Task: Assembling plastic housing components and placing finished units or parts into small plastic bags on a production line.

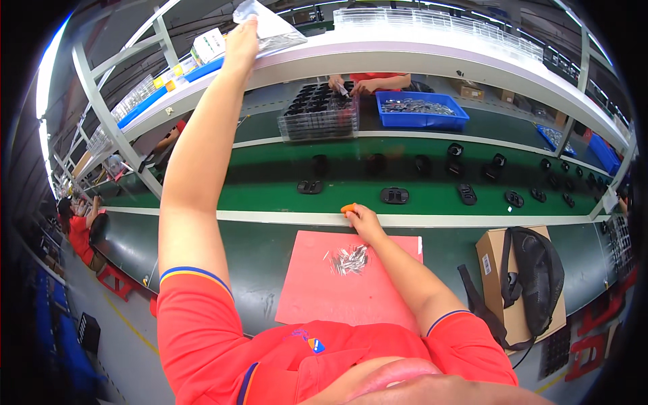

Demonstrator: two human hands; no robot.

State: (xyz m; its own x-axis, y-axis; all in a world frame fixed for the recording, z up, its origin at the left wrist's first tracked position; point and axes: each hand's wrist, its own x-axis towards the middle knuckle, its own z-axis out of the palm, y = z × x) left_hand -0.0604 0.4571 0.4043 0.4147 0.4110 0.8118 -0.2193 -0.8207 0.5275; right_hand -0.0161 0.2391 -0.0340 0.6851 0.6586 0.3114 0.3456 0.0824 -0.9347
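My left hand (243, 42) is raised to the overhead shelf, its fingers closed on a clear, shiny plastic bag (280, 39). What the bag holds, if anything, I cannot make out. Low at the near rail of the green belt, my right hand (365, 223) pinches a small orange piece (348, 208), mostly covered by the fingers. Below that hand, a loose pile of thin silver metal pins (349, 260) lies on a pink mat (310, 297). Black moulded parts sit apart on the belt, one black part (394, 196) just beyond my right hand.
The lit shelf (405, 50) spans overhead, carrying clear trays (432, 28). Across the green belt (270, 199), a co-worker's hands (351, 84) work by stacked trays (317, 118) and a blue bin (422, 120) of metal pieces. A cardboard box (496, 270) with a black bag (536, 266) stands right.
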